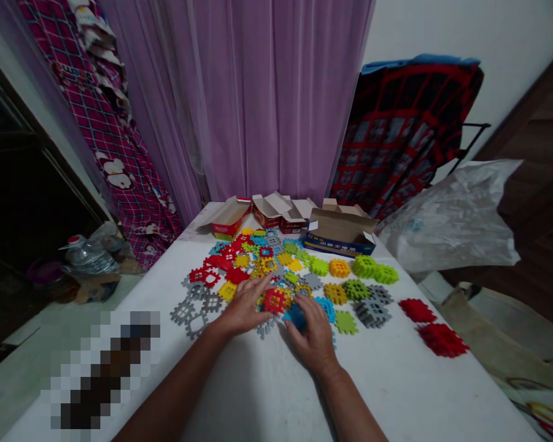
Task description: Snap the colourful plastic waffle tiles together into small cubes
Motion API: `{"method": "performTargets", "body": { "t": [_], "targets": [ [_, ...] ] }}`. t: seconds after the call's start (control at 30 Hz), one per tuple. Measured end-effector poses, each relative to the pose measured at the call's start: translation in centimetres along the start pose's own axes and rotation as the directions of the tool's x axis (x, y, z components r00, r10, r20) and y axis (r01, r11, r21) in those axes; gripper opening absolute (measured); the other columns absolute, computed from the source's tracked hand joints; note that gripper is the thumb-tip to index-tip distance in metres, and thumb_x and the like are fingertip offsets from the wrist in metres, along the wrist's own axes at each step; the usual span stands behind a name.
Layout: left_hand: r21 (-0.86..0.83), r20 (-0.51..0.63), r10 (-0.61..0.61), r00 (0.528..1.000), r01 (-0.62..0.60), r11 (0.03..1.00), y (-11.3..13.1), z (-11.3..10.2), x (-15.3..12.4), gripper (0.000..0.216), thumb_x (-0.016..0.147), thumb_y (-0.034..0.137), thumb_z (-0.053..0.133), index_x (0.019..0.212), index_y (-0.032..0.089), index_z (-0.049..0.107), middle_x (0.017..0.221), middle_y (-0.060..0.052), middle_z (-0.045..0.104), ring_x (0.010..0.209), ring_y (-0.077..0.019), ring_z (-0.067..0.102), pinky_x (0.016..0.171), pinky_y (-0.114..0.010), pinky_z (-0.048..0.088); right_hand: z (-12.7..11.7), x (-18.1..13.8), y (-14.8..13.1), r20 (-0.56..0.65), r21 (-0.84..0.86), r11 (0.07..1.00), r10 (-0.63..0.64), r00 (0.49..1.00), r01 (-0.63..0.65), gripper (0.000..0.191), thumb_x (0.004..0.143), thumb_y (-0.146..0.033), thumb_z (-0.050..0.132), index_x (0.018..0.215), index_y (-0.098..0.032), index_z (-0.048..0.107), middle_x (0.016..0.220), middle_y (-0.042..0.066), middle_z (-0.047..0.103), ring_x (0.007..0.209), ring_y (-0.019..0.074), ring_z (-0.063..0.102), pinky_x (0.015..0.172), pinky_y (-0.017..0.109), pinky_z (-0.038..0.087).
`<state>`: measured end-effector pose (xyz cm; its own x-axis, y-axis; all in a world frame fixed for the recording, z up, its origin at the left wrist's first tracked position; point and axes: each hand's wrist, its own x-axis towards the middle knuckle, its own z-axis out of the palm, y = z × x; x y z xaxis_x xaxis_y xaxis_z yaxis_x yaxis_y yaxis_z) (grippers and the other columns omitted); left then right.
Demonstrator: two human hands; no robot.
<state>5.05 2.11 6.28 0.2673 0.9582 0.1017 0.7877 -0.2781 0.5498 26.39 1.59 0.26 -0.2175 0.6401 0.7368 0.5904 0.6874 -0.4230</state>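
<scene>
Fingers of the right hand (317, 337) curve over a blue tile (295, 317) at ten o'clock from that palm, though whether they grip it I cannot tell. A red tile (275, 301), squarish with no clear long axis, sits near the six o'clock edge of the pile (242, 261), at three o'clock from the left hand (245, 308), the nearer one, whose fingers are splayed and clasp nothing.

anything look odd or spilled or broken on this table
Yes: a blocky pixelated patch covers the near left of the table, hiding whatever is there. The plastic pieces in the middle lie jumbled and overlapping, but I see no clear damage.
</scene>
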Motion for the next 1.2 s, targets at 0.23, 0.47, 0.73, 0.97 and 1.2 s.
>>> {"method": "performTargets", "body": {
  "t": [0.23, 0.47, 0.73, 0.97, 1.2],
  "targets": [
    [-0.006, -0.011, 0.014, 1.0, -0.014, 1.0, 1.1, 0.3, -0.6, 0.103, 0.072, 0.031, 0.077, 0.156, 0.03, 0.017, 0.14, -0.006, 0.059, 0.133, -0.0285, 0.045, 0.114, -0.048, 0.027, -0.4, 0.2, -0.3, 0.039, 0.035, 0.999, 0.008, 0.999, -0.009, 0.039, 0.088, -0.033, 0.064, 0.124, -0.022, 0.057, 0.116, 0.01, 0.069, 0.107, 0.0255, 0.063, 0.091, 0.045, 0.052],
    [-0.004, 0.026, 0.088, 0.996, -0.088, 0.996, 1.4, 0.2, -0.9, 0.099, 0.075, 0.03, 0.074, 0.157, 0.029, 0.016, 0.14, -0.006, 0.059, 0.135, -0.0285, 0.042, 0.116, -0.05, 0.023, -0.9, 0.4, -0.1, 0.049, 0.042, 0.999, -0.018, 0.999, 0.016, 0.042, 0.087, -0.035, 0.065, 0.126, -0.023, 0.058, 0.117, 0.01, 0.069, 0.107, 0.0256, 0.065, 0.09, 0.043, 0.053],
    [0.03, 0.036, 0.122, 0.992, -0.123, 0.992, 1.4, 0.2, -0.7, 0.092, 0.079, 0.035, 0.068, 0.157, 0.028, 0.018, 0.153, -0.008, 0.044, 0.144, -0.0283, 0.034, 0.118, -0.05, 0.024, -1.6, 0.8, -0.5, 0.02, 0.006, 1.0, 0.027, 0.999, -0.027, 0.03, 0.083, -0.033, 0.066, 0.111, -0.022, 0.062, 0.104, 0.008, 0.071, 0.096, 0.0239, 0.065, 0.083, 0.041, 0.052],
    [0.208, -0.33, 0.118, 0.937, -0.05, 0.977, -2.1, 1.8, -1.7, 0.064, 0.088, 0.034, 0.055, 0.149, 0.023, 0.039, 0.145, -0.01, 0.053, 0.135, -0.0275, 0.046, 0.113, -0.047, 0.035, -5.2, 0.2, 1.2, -0.189, -0.191, 0.975, 0.078, 0.979, -0.114, 0.024, 0.083, -0.036, 0.066, 0.103, -0.023, 0.062, 0.095, 0.006, 0.068, 0.09, 0.0227, 0.063, 0.08, 0.039, 0.049],
    [0.304, -0.642, 0.225, 0.733, -0.026, 0.952, -5.1, 2.7, -3.5, 0.053, 0.09, 0.029, 0.051, 0.142, 0.023, 0.047, 0.126, -0.012, 0.067, 0.12, -0.0287, 0.059, 0.107, -0.046, 0.04, -14.8, -3.8, 7.2, -0.465, -0.375, 0.825, 0.226, 0.856, -0.422, 0.033, 0.083, -0.052, 0.061, 0.091, -0.02, 0.062, 0.087, 0.008, 0.067, 0.081, 0.0237, 0.062, 0.078, 0.039, 0.047]
  ]
}}
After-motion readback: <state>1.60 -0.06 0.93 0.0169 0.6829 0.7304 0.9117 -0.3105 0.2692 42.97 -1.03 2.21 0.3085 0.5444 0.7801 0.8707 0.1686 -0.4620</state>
